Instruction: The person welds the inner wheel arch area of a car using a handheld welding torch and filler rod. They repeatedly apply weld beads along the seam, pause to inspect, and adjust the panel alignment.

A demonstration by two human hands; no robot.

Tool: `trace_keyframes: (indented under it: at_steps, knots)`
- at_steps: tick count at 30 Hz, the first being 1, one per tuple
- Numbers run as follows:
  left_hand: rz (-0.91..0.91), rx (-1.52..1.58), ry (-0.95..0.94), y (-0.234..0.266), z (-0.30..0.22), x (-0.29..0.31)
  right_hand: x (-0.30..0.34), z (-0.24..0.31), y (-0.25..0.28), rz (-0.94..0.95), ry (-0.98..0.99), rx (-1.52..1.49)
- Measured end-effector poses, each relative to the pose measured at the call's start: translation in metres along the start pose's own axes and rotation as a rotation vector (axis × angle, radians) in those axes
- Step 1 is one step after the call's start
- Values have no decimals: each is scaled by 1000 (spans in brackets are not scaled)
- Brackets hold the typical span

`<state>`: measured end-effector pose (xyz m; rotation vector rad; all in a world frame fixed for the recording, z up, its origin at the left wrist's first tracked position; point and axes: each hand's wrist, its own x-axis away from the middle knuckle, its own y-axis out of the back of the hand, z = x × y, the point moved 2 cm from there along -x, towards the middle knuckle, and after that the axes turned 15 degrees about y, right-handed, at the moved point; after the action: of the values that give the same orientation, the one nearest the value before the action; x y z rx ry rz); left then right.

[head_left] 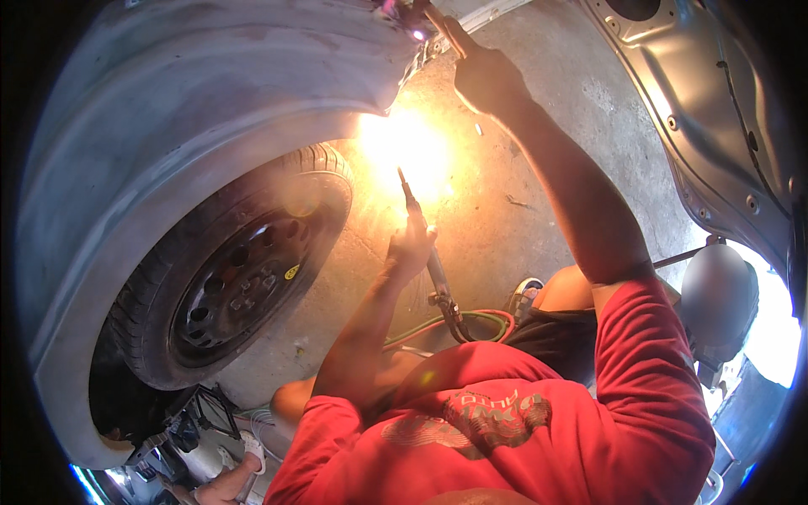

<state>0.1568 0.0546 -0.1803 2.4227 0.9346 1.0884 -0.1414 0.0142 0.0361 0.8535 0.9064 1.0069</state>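
My left hand (411,246) is closed round a gas torch (437,273), its thin nozzle pointing up and away from me. A glaring yellow-white flame (406,150) at the nozzle washes out the lower corner of the grey car fender (227,93) beside it. Farther up, my right hand (491,82) grips a tool with a light wooden handle (453,35). Its dark far end reaches the fender's edge at the top, too unclear to name. Close to that end is a small pinkish bright spot on the metal.
Left of the torch, a black tyre (328,172) on a dark steel wheel sits in the wheel arch. Red and green hoses (488,316) curve over the concrete floor (572,93). An open car door (707,101) stands at right, near another person (715,303). A sandalled foot (253,450) shows lower left.
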Motion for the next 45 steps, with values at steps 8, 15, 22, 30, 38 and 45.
trace_keyframes:
  at_steps: [8,15,22,30,38,45]
  knots:
    - [-36,-12,12,3,-7,5,-11,0,-8,26,-45,69]
    - [-30,-76,-114,1,14,-6,-3,5,-5,-8,-77,19]
    - [-16,-711,-232,4,-14,3,18,-24,-22,-108,151,65]
    - [-1,-483,-31,10,-16,2,15,-16,-28,-63,158,175]
    - [81,-532,-65,12,-16,3,8,2,-23,-34,43,-58]
    - [113,-273,162,25,-51,22,-12,-5,-21,-88,137,80]
